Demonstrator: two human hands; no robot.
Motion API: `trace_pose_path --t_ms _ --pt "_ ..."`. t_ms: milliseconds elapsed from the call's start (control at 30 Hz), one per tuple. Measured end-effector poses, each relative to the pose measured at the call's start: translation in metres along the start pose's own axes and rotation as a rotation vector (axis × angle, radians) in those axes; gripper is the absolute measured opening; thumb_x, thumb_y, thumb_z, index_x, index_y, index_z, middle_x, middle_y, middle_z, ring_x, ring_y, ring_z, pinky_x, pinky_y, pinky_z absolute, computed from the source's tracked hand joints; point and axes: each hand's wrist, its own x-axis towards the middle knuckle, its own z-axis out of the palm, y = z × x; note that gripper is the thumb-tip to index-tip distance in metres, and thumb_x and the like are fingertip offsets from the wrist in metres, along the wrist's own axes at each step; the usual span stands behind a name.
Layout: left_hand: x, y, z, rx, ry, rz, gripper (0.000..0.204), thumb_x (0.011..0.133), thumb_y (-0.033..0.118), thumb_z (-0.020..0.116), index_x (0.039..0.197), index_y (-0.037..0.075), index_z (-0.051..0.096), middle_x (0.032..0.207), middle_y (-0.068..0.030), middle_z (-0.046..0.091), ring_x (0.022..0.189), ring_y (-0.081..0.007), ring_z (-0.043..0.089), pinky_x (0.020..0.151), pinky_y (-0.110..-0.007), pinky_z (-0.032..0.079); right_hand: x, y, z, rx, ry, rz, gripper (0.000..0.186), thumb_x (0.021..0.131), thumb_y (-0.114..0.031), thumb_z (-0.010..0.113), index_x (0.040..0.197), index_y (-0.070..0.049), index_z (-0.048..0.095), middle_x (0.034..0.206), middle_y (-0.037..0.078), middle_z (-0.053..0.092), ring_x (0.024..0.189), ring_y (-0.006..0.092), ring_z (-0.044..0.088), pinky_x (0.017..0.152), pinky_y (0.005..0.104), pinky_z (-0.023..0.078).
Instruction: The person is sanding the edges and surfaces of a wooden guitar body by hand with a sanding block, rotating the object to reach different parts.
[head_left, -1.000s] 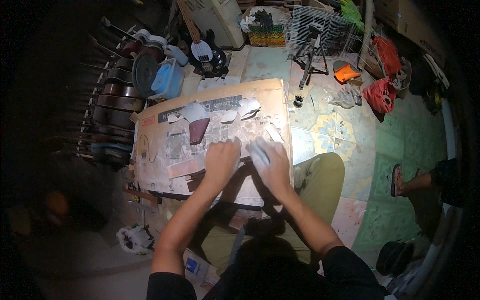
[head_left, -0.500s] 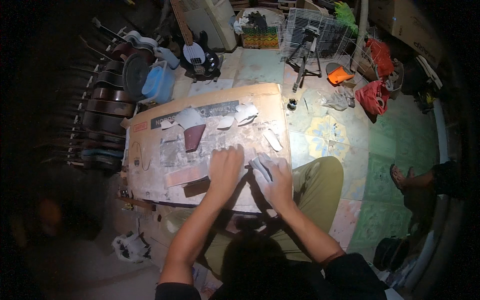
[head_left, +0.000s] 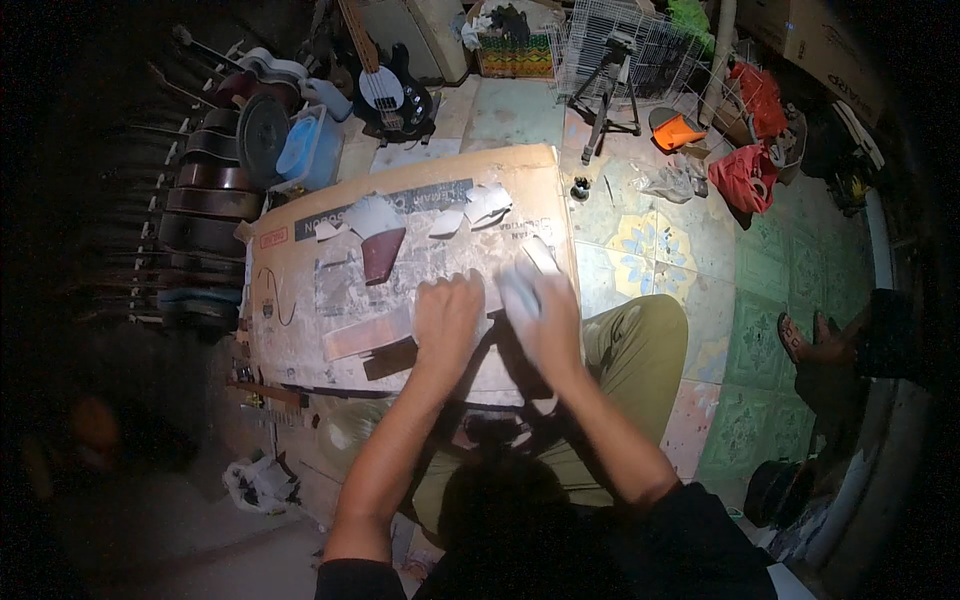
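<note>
On a dusty cardboard sheet (head_left: 290, 300), my left hand (head_left: 447, 325) is closed over a long, flat, pinkish-brown piece (head_left: 365, 336) that lies near the sheet's front part. My right hand (head_left: 540, 320), blurred and pale with dust, grips a grey sanding block (head_left: 522, 298) just right of my left hand, over that piece's right end. Above my hands lie a dark red tapered piece (head_left: 382, 258), torn pale paper scraps (head_left: 487, 205) and a narrow white strip (head_left: 542, 256). A dark shadow falls below both hands.
Guitars (head_left: 210, 200) stand racked at the left, a black bass (head_left: 390, 100) behind the sheet, beside blue plastic bins (head_left: 300, 150). A tripod (head_left: 610, 90), wire cage (head_left: 660, 50), orange dustpan (head_left: 675, 130) and red bags (head_left: 740, 175) sit behind right. Another person's sandalled foot (head_left: 795, 340) is at the right.
The view has shifted slightly. My right hand keeps moving with the block, clearer half a second ago and blurred now. My left hand stays closed on the long piece.
</note>
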Motion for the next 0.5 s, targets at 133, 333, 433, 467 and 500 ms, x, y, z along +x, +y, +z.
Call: trace_pose_path --t_ms 133,333,433,467,500 --pt "-0.002 0.008 -0.001 -0.014 -0.037 -0.059 0.007 0.081 0.009 0.063 0.087 0.007 0.063 0.075 -0.0099 0.067 0.073 -0.0261 0.070 0.063 -0.038 0.052 0.003 -0.004 -0.003 -0.014 0.024 0.002 0.035 0.082 -0.015 0.076 0.113 -0.001 0.067 0.095 0.020 0.066 0.091 0.0383 0.062 0.086 0.0421 0.050" --pt "-0.002 0.005 -0.004 -0.010 -0.063 -0.059 0.007 0.080 0.008 0.062 0.087 0.007 0.061 0.075 -0.0095 0.066 0.075 -0.0263 0.069 0.064 -0.039 0.051 -0.037 -0.001 0.004 0.259 0.112 0.201 0.031 0.085 -0.011 0.075 0.108 0.007 0.063 0.097 0.021 0.065 0.096 0.0237 0.064 0.087 0.0355 0.050" --pt "-0.003 0.014 -0.014 0.029 -0.083 -0.033 0.012 0.083 0.008 0.063 0.094 0.010 0.066 0.078 -0.0063 0.067 0.074 -0.0219 0.070 0.067 -0.037 0.051 -0.006 0.006 0.008 0.239 0.084 0.286 0.032 0.086 -0.014 0.073 0.110 0.004 0.062 0.100 0.019 0.066 0.093 0.0267 0.064 0.087 0.0369 0.050" --pt "-0.005 0.012 -0.016 0.019 -0.020 -0.015 0.014 0.082 0.009 0.063 0.096 0.009 0.066 0.078 -0.0063 0.067 0.075 -0.0214 0.070 0.068 -0.037 0.050 0.019 0.009 0.015 0.335 0.076 0.315 0.028 0.088 -0.014 0.071 0.108 0.003 0.062 0.100 0.018 0.066 0.093 0.0272 0.063 0.086 0.0372 0.049" --pt "-0.006 0.011 -0.013 0.022 -0.032 -0.017 0.014 0.082 0.009 0.063 0.096 0.009 0.066 0.078 -0.0063 0.067 0.075 -0.0214 0.070 0.068 -0.037 0.050 0.022 0.010 0.018 0.389 0.101 0.286 0.028 0.087 -0.013 0.072 0.108 0.003 0.063 0.100 0.018 0.067 0.094 0.0286 0.064 0.086 0.0380 0.050"
